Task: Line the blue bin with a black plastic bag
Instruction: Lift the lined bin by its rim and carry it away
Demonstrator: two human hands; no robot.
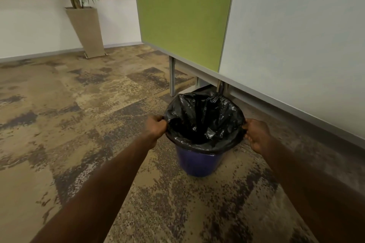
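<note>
Blue bin (198, 163) on patterned carpet (79, 104), black plastic bag (203, 120) folded over rim; left hand (157, 126) and right hand (256, 136) gripping opposite bag edges.

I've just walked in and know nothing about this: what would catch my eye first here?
Centre stage, two hands, the left hand and right hand, grip opposite sides of a black plastic bag folded over the rim of a blue bin on the carpet. Behind it stands a bright green panel; a potted palm stands far left.

Open carpet (79, 114) left and front of the blue bin (197, 163); partition (296, 55) crowds behind.
</note>
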